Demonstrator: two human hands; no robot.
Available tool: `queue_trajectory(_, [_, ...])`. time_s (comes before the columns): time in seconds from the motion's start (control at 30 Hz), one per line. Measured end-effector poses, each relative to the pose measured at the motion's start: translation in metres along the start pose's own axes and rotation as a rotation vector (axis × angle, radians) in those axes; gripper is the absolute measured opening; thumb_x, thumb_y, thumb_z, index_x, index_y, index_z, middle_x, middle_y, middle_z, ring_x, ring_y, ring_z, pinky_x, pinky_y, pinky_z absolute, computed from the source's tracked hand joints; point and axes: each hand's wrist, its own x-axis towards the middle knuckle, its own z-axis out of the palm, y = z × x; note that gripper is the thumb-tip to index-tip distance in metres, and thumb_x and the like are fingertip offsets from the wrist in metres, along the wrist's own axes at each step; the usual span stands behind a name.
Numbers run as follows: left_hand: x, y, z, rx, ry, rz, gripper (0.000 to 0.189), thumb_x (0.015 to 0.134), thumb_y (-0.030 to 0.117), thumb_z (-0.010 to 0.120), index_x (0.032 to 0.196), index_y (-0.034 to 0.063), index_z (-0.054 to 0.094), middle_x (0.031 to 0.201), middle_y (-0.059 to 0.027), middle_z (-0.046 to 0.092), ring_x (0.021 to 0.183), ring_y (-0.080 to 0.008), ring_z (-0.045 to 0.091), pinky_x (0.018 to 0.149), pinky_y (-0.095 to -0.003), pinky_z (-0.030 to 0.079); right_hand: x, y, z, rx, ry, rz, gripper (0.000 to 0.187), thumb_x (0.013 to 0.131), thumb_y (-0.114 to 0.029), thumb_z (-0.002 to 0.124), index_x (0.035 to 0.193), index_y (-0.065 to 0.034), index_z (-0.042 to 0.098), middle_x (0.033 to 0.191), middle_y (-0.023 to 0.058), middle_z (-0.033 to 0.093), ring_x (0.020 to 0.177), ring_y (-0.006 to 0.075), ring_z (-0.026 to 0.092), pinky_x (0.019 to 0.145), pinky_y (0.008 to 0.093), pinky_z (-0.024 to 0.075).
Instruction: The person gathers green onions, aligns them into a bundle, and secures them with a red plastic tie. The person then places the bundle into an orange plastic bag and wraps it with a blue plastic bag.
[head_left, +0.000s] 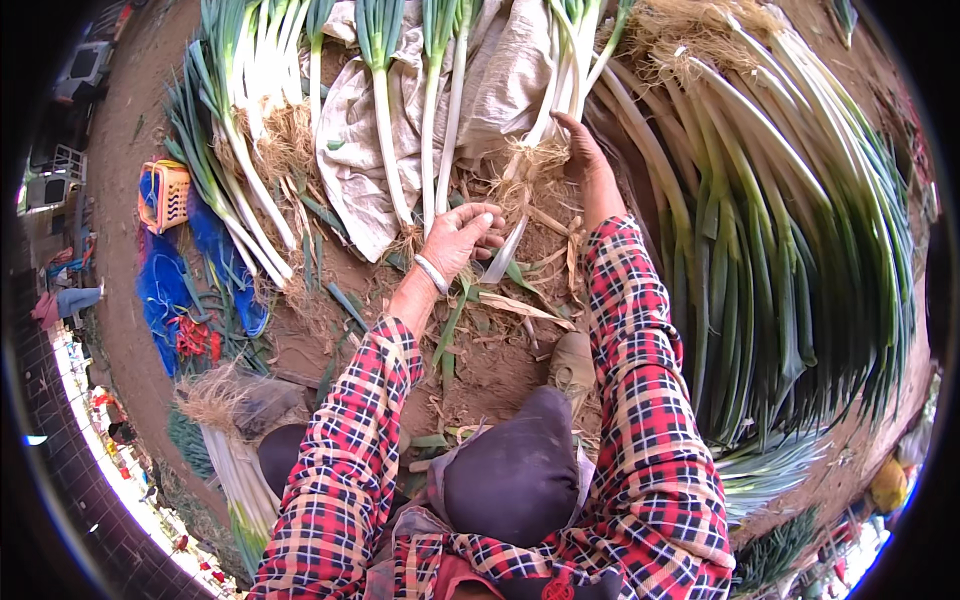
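My left hand (463, 238), with a silver bangle at its wrist, hovers over the ground with curled fingers; whether it pinches anything is unclear. Beside the roots of a bunch of leeks (564, 86), my right hand (585, 154) touches the white stalks from the right, its fingers partly hidden. The bunch's green tops point away from me. A strip of pale peeled leaf (510, 251) hangs below the roots. Several more leeks (386, 142) lie on a pale woven sack (352, 139), left of that bunch.
A large heap of leeks (780, 187) lies at right. At left are rooted leeks (251, 165), an orange plastic basket (176, 196) and blue netting (161, 277). Another leek bundle (232, 457) is at lower left. Leaf scraps (525, 304) litter the soil near my shoe (574, 367).
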Motion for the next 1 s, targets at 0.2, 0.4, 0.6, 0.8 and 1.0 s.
queue_trajectory(0.2, [-0.001, 0.002, -0.027, 0.027, 0.140, -0.003, 0.023, 0.098, 0.016, 0.056, 0.115, 0.0027, 0.062, 0.100, -0.0068, 0.068, 0.075, -0.0121, 0.066, 0.060, -0.0219, 0.053, 0.002, -0.005, 0.023, -0.356, 0.433, -0.113, 0.101, 0.064, -0.043, 0.088, 0.138, 0.0068, 0.040, 0.135, 0.0278, 0.049, 0.116, 0.0374, 0.053, 0.100, 0.0597, 0.0380])
queue_trajectory(0.4, [-0.010, -0.016, -0.034, 0.007, 0.072, -0.044, 0.023, 0.097, 0.018, 0.058, 0.116, 0.0049, 0.062, 0.100, -0.0062, 0.069, 0.077, -0.0123, 0.067, 0.062, -0.0229, 0.053, -0.002, -0.017, 0.012, -0.334, 0.133, 0.134, 0.117, 0.067, -0.052, 0.082, 0.153, -0.0064, 0.019, 0.157, 0.0283, 0.013, 0.145, 0.0451, 0.015, 0.111, 0.0692, 0.0130])
queue_trajectory(0.6, [-0.007, -0.006, -0.027, -0.008, 0.019, -0.033, 0.023, 0.097, 0.017, 0.058, 0.116, 0.0049, 0.062, 0.100, -0.0064, 0.069, 0.077, -0.0125, 0.067, 0.061, -0.0235, 0.053, -0.049, -0.051, -0.008, -0.302, 0.055, 0.100, 0.102, 0.068, -0.058, 0.077, 0.149, -0.0112, 0.035, 0.158, 0.0224, 0.021, 0.144, 0.0392, 0.020, 0.110, 0.0670, 0.0144])
queue_trajectory(0.8, [0.002, 0.027, -0.030, -0.087, -0.131, -0.016, 0.068, 0.086, 0.046, 0.070, 0.138, 0.0085, 0.045, 0.130, -0.0164, 0.055, 0.107, -0.0253, 0.063, 0.090, -0.0370, 0.056, -0.183, -0.043, 0.050, -0.402, 0.109, 0.067, 0.066, 0.091, -0.051, 0.054, 0.140, -0.0072, 0.049, 0.153, 0.0206, 0.034, 0.142, 0.0327, 0.032, 0.115, 0.0486, 0.0261])
queue_trajectory(1.0, [0.033, 0.025, 0.022, -0.417, -0.872, -0.162, 0.099, 0.079, 0.074, 0.057, 0.143, -0.0006, 0.038, 0.139, -0.0257, 0.048, 0.123, -0.0320, 0.054, 0.097, -0.0406, 0.051, -0.302, 0.077, 0.111, -0.125, -0.241, 0.079, 0.063, 0.097, -0.040, 0.051, 0.144, 0.0008, 0.040, 0.149, 0.0236, 0.038, 0.140, 0.0312, 0.034, 0.115, 0.0412, 0.0277])
